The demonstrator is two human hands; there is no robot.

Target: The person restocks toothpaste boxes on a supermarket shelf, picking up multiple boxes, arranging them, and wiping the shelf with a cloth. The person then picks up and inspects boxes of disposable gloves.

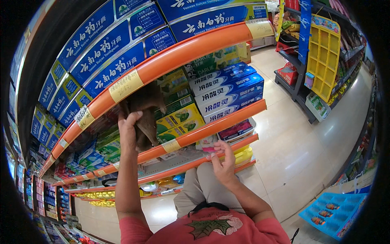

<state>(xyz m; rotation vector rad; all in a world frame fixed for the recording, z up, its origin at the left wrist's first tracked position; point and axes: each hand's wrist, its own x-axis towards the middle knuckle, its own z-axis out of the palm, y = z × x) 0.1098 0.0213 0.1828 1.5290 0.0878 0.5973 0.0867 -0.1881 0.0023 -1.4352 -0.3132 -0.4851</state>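
Observation:
My left hand [128, 126] grips a dark brown cloth [144, 118] at the middle shelf, just under an orange shelf rail [166, 51]. The cloth hangs against stacked yellow and green toothpaste boxes [178, 120]. My right hand [221, 158] is held lower and to the right, near the lower orange rail [212, 123], its fingers loosely bent and apart with nothing visible in them. White and blue boxes [225, 91] are stacked to the right of the cloth.
Large blue boxes [91, 28] fill the upper shelf. Across the tiled aisle [288, 150] on the right stands a dark rack with a yellow compartment tray [323, 61]. A light blue tray [329, 211] lies at the lower right. More stocked shelves run along the far left.

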